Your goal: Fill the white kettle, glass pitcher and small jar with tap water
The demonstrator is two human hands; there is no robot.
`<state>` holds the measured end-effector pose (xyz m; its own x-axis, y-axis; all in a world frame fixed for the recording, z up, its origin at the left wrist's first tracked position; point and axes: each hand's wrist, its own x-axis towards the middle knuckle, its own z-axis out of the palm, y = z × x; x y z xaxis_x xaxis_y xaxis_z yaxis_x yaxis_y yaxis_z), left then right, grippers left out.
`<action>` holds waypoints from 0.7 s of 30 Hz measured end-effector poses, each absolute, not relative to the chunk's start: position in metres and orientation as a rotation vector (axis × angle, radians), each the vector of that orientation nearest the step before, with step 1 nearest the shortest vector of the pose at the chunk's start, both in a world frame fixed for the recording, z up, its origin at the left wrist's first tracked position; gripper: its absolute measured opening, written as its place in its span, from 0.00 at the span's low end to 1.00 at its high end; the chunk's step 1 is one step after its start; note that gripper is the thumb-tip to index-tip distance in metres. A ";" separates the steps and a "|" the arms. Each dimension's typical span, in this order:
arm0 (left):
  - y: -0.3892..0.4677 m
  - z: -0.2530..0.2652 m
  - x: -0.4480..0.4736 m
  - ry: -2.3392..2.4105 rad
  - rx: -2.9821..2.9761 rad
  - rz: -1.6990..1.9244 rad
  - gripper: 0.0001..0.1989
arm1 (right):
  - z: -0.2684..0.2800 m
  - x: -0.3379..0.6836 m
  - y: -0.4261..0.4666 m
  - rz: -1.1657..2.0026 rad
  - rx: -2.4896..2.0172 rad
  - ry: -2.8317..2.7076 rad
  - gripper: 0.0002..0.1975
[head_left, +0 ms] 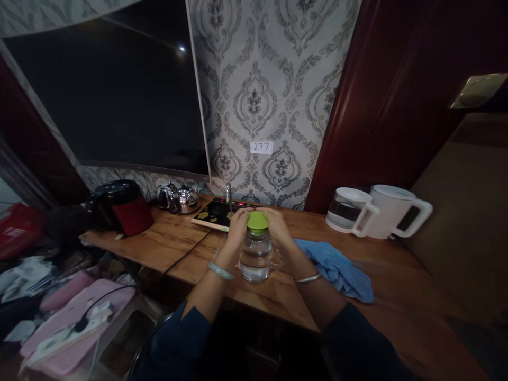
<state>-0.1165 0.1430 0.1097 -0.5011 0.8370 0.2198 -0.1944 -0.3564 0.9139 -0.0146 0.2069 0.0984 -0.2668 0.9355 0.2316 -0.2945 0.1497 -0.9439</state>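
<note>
A clear glass pitcher [255, 260] with a side handle stands upright near the front edge of the wooden table, and clear liquid shows inside it. On its mouth sits a green lid [257, 221]. My left hand [239, 226] grips the lid from the left, fingers curled round its rim. From the other side my right hand [277, 226] holds the same lid. The fingertips are partly hidden behind the lid. To the right of the pitcher lies a crumpled blue cloth [337, 269].
Behind my hands is a black induction cooker [214, 212] with a tap spout [228, 191]. Small steel kettles [186, 200] and a black-and-red appliance [133, 209] stand left on the wooden table [174, 246]. Two white-handled jugs [391, 209] stand right. A power strip [71, 330] lies low left.
</note>
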 end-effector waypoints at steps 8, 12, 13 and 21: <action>0.141 0.109 -0.118 1.144 0.956 1.914 0.09 | 0.097 -0.013 0.206 1.395 -0.698 -1.330 0.15; 0.141 0.110 -0.119 1.144 0.966 1.913 0.09 | 0.097 -0.013 0.207 1.397 -0.691 -1.335 0.15; 0.141 0.110 -0.119 1.145 0.969 1.912 0.09 | 0.097 -0.012 0.207 1.396 -0.690 -1.338 0.15; 0.142 0.107 -0.121 1.170 0.984 1.901 0.10 | 0.096 -0.011 0.209 1.395 -0.697 -1.369 0.16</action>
<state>-0.1211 0.1418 0.1072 -0.4766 0.8444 0.2448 -0.1617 -0.3579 0.9197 -0.0115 0.2085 0.0960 -0.3162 0.9172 0.2424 -0.2597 0.1621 -0.9520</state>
